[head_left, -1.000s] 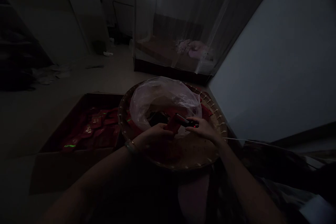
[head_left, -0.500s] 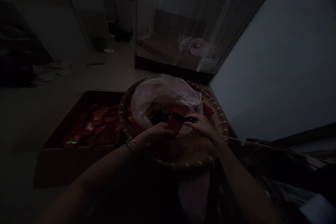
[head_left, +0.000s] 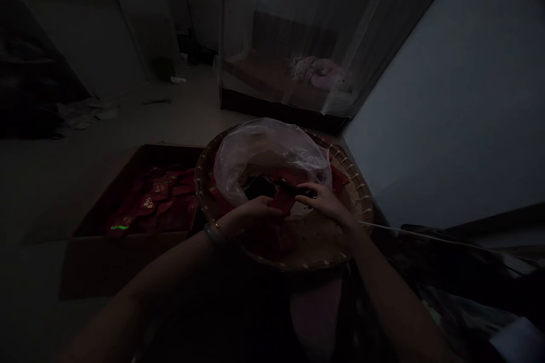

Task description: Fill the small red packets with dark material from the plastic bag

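In the dim head view, my left hand (head_left: 251,212), with bracelets at its wrist, grips a small red packet (head_left: 281,202). My right hand (head_left: 326,202) pinches a dark elongated piece (head_left: 290,186) at the packet's upper end. Whether that piece lies inside the packet or against it I cannot tell. Both hands are over a round woven bamboo tray (head_left: 364,198). On the tray, a clear plastic bag (head_left: 272,136) stands with its mouth spread, holding dark contents (head_left: 259,188). More red packets (head_left: 272,241) lie on the tray, partly lost in shadow.
To the left, an open cardboard box (head_left: 128,261) holds many red packets with gold print (head_left: 159,188). A netted bed (head_left: 264,76) stands behind the tray. A pale wall (head_left: 460,96) rises on the right. Papers (head_left: 87,113) litter the floor at far left.
The view has shifted slightly. The dark piece and the packet remain together between my hands, with only a small movement of my right fingers.
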The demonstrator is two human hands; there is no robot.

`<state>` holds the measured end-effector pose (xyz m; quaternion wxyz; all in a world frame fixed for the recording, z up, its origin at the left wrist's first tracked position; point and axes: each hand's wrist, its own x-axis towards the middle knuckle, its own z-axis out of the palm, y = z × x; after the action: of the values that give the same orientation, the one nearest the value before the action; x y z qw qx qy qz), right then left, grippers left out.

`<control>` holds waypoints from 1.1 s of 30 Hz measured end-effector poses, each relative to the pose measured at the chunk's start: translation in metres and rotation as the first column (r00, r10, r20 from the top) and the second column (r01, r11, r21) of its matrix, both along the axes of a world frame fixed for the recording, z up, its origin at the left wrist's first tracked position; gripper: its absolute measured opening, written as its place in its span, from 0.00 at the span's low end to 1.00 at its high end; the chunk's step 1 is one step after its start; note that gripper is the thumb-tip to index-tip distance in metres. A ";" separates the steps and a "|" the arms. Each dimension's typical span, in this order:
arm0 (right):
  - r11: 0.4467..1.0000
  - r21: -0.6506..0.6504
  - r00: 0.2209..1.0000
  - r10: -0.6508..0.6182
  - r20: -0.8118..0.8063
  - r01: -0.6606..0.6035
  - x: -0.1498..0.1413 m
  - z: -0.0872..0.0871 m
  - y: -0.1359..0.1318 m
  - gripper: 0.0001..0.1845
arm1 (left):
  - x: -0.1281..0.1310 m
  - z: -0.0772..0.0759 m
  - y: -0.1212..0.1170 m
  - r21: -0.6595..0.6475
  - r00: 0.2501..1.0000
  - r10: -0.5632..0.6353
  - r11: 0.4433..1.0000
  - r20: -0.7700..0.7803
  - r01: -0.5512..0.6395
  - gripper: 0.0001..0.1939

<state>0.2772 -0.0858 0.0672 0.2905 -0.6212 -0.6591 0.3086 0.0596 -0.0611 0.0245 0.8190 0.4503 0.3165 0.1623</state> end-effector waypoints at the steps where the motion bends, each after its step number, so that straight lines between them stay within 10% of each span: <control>1: 1.000 -0.006 1.000 -0.003 0.000 0.003 0.000 0.000 0.000 0.22 | 0.000 0.002 -0.001 -0.002 1.000 -0.005 1.000 -0.003 0.005 0.18; 16: 1.000 -0.001 1.000 -0.005 0.003 0.005 -0.005 0.002 -0.003 0.21 | -0.001 0.002 -0.002 -0.012 1.000 -0.026 1.000 -0.008 0.025 0.16; 22: 0.973 -0.156 0.982 0.181 0.056 -0.171 0.038 0.020 -0.019 0.23 | -0.018 0.008 0.006 0.020 0.997 -0.070 0.997 -0.024 0.071 0.18; 29: 0.871 -0.478 0.903 0.292 0.316 -0.114 0.073 -0.031 -0.045 0.19 | -0.037 0.012 0.019 0.123 0.990 -0.090 0.987 -0.112 0.103 0.18; 33: 0.931 -0.330 0.942 0.243 0.230 -0.159 0.046 -0.033 -0.037 0.17 | -0.041 0.017 0.018 0.263 0.956 -0.118 0.946 -0.267 0.190 0.15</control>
<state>0.3229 -0.1229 0.0347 0.0658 -0.6232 -0.6968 0.3490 0.0189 -0.0429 0.0418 0.7094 0.6042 0.3530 0.0840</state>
